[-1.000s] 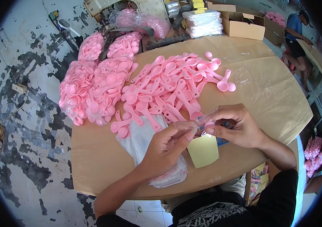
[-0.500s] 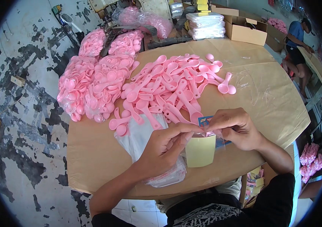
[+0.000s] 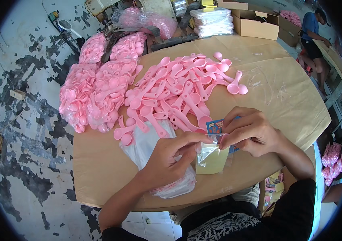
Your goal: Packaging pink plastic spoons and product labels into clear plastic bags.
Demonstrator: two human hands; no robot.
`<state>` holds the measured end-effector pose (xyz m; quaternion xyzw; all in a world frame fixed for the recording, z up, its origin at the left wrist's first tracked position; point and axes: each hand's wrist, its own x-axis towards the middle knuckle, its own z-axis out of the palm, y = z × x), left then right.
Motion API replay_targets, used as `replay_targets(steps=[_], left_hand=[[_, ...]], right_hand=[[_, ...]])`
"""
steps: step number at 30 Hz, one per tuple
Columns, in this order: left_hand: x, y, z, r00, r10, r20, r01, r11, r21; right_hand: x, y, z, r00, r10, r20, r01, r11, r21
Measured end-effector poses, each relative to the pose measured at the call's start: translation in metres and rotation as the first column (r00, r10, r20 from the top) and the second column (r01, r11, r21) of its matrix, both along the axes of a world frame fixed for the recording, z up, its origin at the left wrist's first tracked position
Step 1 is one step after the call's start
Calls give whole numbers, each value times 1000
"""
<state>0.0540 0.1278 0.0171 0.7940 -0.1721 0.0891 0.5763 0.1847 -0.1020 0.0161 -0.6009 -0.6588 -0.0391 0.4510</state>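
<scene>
A small clear plastic bag (image 3: pixel 203 157) with a pale yellow card (image 3: pixel 215 165) in it hangs between my hands over the near part of the table. My left hand (image 3: pixel 170 156) pinches the bag's upper left edge between thumb and forefinger. At its upper right edge, my right hand (image 3: pixel 253 133) grips with thumb and fingers pressed together. Blue printed cards (image 3: pixel 214 126) lie partly hidden behind the bag and my right hand. Beneath my left hand is a stack of clear plastic bags (image 3: pixel 138 150). Just beyond spreads a heap of pink plastic spoons (image 3: pixel 175 86).
Clear sacks of pink spoons (image 3: pixel 98 90) crowd the table's left side. White plastic packs (image 3: pixel 212 22) and an open cardboard box (image 3: pixel 256 26) stand at the back. A box of packed pieces (image 3: pixel 274 188) sits by my right side. Another person (image 3: pixel 313 44) works at far right.
The bag's top now shows more plainly as a shiny flap over the yellow card. My right fingers have shifted along its edge. The whole view has tilted slightly.
</scene>
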Motion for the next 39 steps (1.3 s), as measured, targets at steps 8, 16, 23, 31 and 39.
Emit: replay_targets(steps=[8, 16, 23, 31, 39], left_hand=[[8, 10, -18, 994, -111, 6, 111, 988, -105], [5, 3, -1, 996, -5, -92, 6, 1000, 11], [4, 1, -7, 991, -83, -107, 61, 979, -194], [3, -1, -13, 994, -89, -58, 76, 976, -204], [-9, 80, 8, 990, 75, 121, -77, 997, 12]], right_hand=[[-2, 2, 1, 999, -12, 38, 11, 1000, 24], [-8, 1, 5, 980, -138, 143, 135, 990, 35], [-2, -5, 2, 975, -199, 103, 188, 976, 110], [-45, 10, 4, 897, -286, -336, 242, 956, -168], [-40, -54, 81, 996, -44, -84, -47, 538, -842]])
